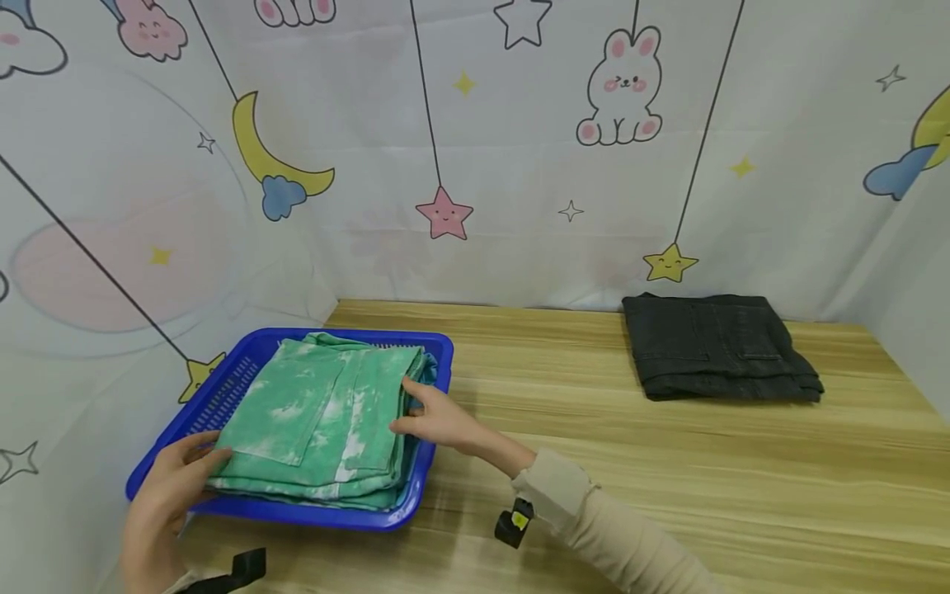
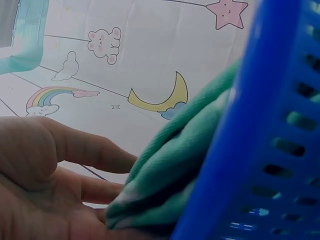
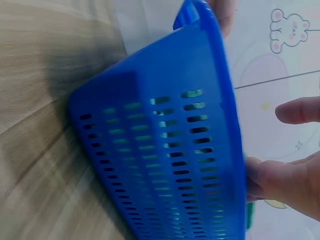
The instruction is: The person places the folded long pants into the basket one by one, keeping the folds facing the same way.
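Note:
A folded green garment [image 1: 319, 412] with white blotches lies on top of the pile in a blue plastic basket [image 1: 278, 513]. My left hand [image 1: 171, 478] is at its near left corner, with extended fingers touching the folded edge, as the left wrist view shows. Across the pile, my right hand [image 1: 438, 417] reaches over the basket's right rim, thumb and forefinger spread at the garment's right edge. From the right wrist view, part of the right hand [image 3: 285, 182] is hidden behind the rim. Darker blue-green cloth [image 1: 429, 369] shows under the green garment at the right.
A folded black denim garment [image 1: 705, 351] lies at the back right of the wooden table [image 1: 534, 388]. White curtains [image 1: 519, 165] printed with stars, moons and rabbits hang behind and at both sides. The basket stands near the left curtain.

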Demonstrator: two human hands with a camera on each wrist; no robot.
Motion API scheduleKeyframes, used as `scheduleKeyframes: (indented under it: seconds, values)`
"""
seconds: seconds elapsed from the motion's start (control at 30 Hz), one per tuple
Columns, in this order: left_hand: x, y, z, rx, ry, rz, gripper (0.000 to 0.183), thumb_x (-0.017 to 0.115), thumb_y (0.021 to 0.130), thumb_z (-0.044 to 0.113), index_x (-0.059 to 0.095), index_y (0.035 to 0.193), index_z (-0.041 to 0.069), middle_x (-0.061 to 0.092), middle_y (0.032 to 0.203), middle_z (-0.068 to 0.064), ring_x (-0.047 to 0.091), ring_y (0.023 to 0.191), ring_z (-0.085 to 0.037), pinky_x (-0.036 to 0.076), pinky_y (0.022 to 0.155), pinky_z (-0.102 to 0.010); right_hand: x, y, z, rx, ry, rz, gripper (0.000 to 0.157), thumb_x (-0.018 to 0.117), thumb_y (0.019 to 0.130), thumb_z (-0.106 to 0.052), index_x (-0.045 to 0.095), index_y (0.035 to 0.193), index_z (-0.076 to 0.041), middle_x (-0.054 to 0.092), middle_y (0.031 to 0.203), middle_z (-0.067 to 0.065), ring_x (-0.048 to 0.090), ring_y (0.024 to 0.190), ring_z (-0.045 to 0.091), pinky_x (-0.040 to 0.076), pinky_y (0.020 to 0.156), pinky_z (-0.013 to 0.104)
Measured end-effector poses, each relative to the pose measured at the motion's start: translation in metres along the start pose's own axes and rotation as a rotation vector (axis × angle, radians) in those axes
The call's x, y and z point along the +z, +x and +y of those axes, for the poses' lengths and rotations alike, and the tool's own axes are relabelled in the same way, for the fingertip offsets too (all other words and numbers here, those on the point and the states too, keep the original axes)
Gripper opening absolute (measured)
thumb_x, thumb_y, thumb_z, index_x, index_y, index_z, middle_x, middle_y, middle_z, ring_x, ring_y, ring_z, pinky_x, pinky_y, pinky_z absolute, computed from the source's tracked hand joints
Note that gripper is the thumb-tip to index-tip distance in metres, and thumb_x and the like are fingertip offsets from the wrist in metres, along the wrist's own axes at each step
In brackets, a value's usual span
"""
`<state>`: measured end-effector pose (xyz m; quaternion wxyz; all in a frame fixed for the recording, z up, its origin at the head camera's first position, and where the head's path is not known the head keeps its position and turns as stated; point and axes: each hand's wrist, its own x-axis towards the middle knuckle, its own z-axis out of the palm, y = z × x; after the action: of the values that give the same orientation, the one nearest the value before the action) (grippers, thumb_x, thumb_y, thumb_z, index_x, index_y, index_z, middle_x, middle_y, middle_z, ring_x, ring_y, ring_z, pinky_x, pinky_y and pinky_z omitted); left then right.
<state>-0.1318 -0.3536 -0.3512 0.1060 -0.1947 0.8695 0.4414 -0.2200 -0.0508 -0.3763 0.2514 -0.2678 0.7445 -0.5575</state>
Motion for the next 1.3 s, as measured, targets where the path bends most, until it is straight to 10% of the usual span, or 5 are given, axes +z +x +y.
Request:
scheduleKeyframes:
  seconds: [0.3,0.63,0.83,0.93,1.3]
  values:
    - [0.004,-0.012,0.012,0.050,0.123,0.235,0.056,0.028,0.095,0.027,0.023,0.134,-0.013,0.036,0.126,-0.039,0.047,0.103,-0.041,0.045,0.081,-0.046,-0.011,-0.006,-0.005,-0.128,-0.008,-0.010,0.060,0.047,0.090,-0.010,0.017,0.141,-0.001,0.013,0.149,0.015,0.024,0.133,0.035,0.034,0.103,0.041]
    - [0.022,-0.019,0.015,0.570,0.283,0.506,0.037,0.043,0.092,0.012,0.046,0.123,-0.008,0.050,0.118,-0.033,0.044,0.107,-0.049,0.036,0.082,-0.059,-0.011,-0.006,-0.008,-0.295,-0.410,0.121,0.053,0.047,0.087,-0.010,0.033,0.136,0.002,0.017,0.146,0.024,0.043,0.122,0.033,0.039,0.061,0.025]
    - [0.026,-0.004,0.010,0.740,0.354,0.424,0.035,0.046,0.090,0.005,0.048,0.124,-0.004,0.045,0.125,-0.032,0.030,0.123,-0.049,0.020,0.093,-0.069,-0.012,0.000,-0.003,-0.358,-0.590,0.144,0.050,0.047,0.088,-0.011,0.035,0.135,0.002,0.014,0.146,0.023,0.014,0.136,0.036,0.049,0.081,0.030]
    - [0.021,0.003,0.006,0.762,0.415,0.373,0.039,0.045,0.092,0.008,0.043,0.131,0.003,0.040,0.132,-0.028,0.016,0.133,-0.043,0.004,0.094,-0.073,-0.012,0.003,-0.001,-0.340,-0.687,0.149,0.047,0.045,0.091,-0.015,0.036,0.135,-0.001,0.014,0.148,0.019,0.013,0.136,0.035,0.024,0.105,0.053]
    - [0.006,0.019,-0.016,0.716,0.714,0.208,0.051,0.040,0.095,0.026,0.023,0.143,0.018,0.022,0.147,-0.012,-0.014,0.134,-0.002,-0.016,0.097,-0.066,-0.009,0.015,0.006,-0.233,-1.018,0.077,0.040,0.032,0.096,-0.035,0.043,0.133,-0.022,0.025,0.147,0.007,0.018,0.137,0.025,0.011,0.102,0.066]
